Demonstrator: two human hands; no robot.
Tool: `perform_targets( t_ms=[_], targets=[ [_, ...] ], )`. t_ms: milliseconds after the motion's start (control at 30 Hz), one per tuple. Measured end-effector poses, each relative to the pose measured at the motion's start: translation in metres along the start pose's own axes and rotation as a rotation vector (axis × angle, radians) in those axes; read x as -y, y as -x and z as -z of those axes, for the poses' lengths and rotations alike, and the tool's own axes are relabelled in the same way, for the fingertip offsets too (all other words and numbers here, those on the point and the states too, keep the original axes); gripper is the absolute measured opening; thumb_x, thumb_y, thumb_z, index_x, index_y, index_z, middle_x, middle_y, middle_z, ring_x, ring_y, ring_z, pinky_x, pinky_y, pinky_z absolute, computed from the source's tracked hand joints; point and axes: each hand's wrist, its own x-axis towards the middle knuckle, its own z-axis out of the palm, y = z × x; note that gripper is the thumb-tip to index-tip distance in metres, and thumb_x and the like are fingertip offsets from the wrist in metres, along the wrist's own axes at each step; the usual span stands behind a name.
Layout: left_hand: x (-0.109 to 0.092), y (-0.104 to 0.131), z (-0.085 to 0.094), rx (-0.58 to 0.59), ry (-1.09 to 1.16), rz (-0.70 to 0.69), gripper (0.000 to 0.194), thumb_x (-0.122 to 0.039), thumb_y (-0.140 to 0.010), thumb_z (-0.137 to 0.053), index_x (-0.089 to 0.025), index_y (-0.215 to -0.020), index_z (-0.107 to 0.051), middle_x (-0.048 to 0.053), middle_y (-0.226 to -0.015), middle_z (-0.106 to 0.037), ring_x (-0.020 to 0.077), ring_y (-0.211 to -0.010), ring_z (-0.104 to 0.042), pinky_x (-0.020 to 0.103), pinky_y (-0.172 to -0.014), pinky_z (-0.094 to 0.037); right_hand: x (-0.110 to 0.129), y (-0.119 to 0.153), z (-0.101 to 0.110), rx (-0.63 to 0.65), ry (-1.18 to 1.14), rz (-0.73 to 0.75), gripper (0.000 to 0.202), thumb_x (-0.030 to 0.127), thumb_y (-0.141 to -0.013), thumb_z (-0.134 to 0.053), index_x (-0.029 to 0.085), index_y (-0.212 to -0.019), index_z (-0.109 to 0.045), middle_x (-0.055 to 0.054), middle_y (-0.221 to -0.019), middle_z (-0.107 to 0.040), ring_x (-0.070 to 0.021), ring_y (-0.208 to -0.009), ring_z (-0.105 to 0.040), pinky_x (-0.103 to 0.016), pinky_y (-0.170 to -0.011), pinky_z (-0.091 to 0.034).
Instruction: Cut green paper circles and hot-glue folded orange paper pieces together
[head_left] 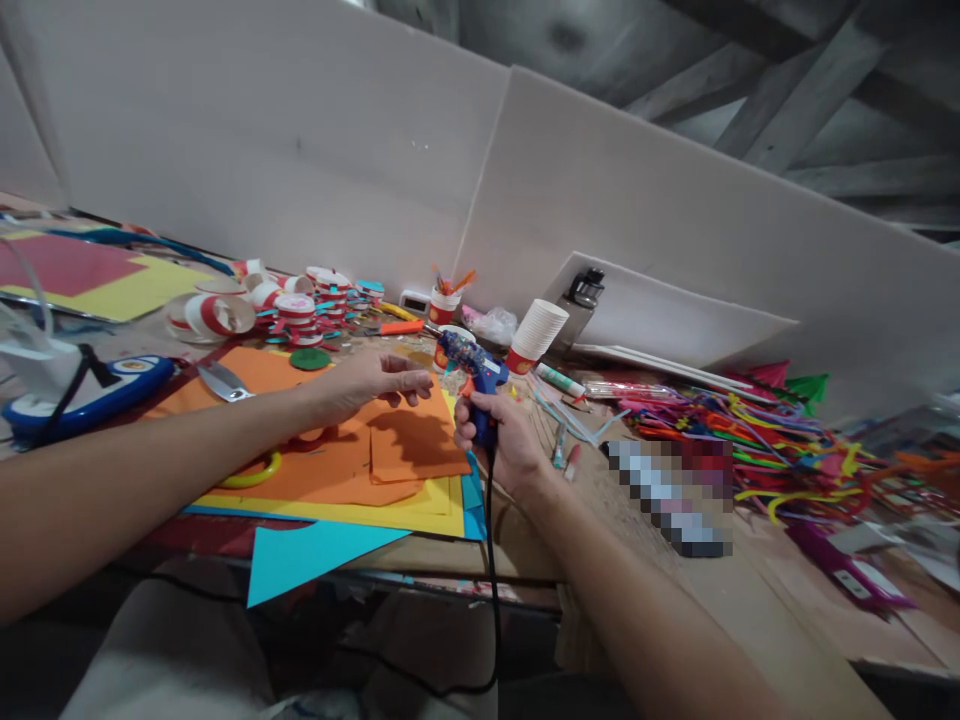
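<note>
My right hand (506, 435) is wrapped around the handle of a blue glue gun (487, 372), whose nozzle points up and to the left. A black cord (491, 560) hangs from its grip. To the left, my left hand (382, 385) hovers over stacked orange sheets (420, 445) with its fingers stretched out, and no object shows in them. Yellow (442, 508) and blue sheets lie under the orange ones. Scissors (225, 383) with a yellow handle rest partly under my left forearm. A green disc (310, 359) lies just behind that arm.
Red-and-white paper-cup pieces (296, 318) crowd the back left. A tilted stack of white cups (538, 335) stands behind the glue gun. Several colourful pipe cleaners (720, 430) are heaped at right. A blue triangular sheet (315, 555) overhangs the table's front edge. White boards (300, 140) wall off the back.
</note>
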Motion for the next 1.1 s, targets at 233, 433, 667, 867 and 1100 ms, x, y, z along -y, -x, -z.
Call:
perform_targets(
  t_ms=[233, 433, 667, 867, 1100],
  targets=[
    [-0.003, 0.004, -0.004, 0.010, 0.109, -0.017, 0.032, -0.045, -0.074, -0.073, -0.014, -0.080, -0.071, 0.006, -0.082, -0.072, 0.0120, -0.070, -0.062, 0.023, -0.062, -0.045, -0.012, 0.005, -0.016, 0.005, 0.036, 0.001, 0.018, 0.026, -0.067, -0.066, 0.018, -0.077, -0.052, 0.004, -0.062, -0.058, -0.0076, -0.046, -0.047, -0.020, -0.041, -0.042],
    [-0.001, 0.003, -0.006, -0.053, 0.154, -0.070, 0.024, -0.037, -0.075, -0.073, -0.014, -0.073, -0.068, 0.003, -0.071, -0.069, 0.0097, -0.062, -0.059, 0.023, -0.060, -0.045, -0.017, 0.005, -0.019, 0.031, -0.017, -0.017, 0.019, 0.023, -0.066, -0.065, 0.019, -0.077, -0.050, 0.003, -0.061, -0.059, -0.0082, -0.047, -0.047, -0.020, -0.040, -0.042],
    [0.010, -0.004, 0.004, -0.104, 0.083, -0.074, 0.025, -0.035, -0.076, -0.072, -0.013, -0.065, -0.067, 0.003, -0.063, -0.067, 0.0082, -0.057, -0.056, 0.020, -0.054, -0.041, -0.010, 0.010, -0.019, 0.094, -0.145, -0.113, 0.012, 0.023, -0.069, -0.058, 0.017, -0.064, -0.049, 0.003, -0.055, -0.049, -0.0048, -0.043, -0.036, -0.016, -0.035, -0.032],
    [0.004, 0.000, 0.004, -0.097, -0.020, -0.069, 0.028, -0.041, -0.076, -0.072, -0.014, -0.067, -0.069, 0.004, -0.066, -0.070, 0.0094, -0.058, -0.058, 0.020, -0.054, -0.043, 0.010, 0.000, -0.001, -0.062, -0.138, -0.022, 0.007, 0.019, -0.072, -0.056, 0.016, -0.068, -0.051, 0.003, -0.059, -0.050, -0.0043, -0.045, -0.040, -0.014, -0.037, -0.034],
    [-0.004, 0.011, 0.002, 0.261, -0.128, -0.140, 0.023, -0.038, -0.082, -0.064, -0.018, -0.079, -0.075, 0.005, -0.076, -0.074, 0.0115, -0.065, -0.063, 0.022, -0.063, -0.050, 0.031, -0.018, 0.035, -0.411, 0.198, 0.057, 0.010, 0.013, -0.071, -0.056, 0.018, -0.069, -0.048, 0.003, -0.055, -0.053, -0.0064, -0.044, -0.046, -0.016, -0.039, -0.040]
  ],
)
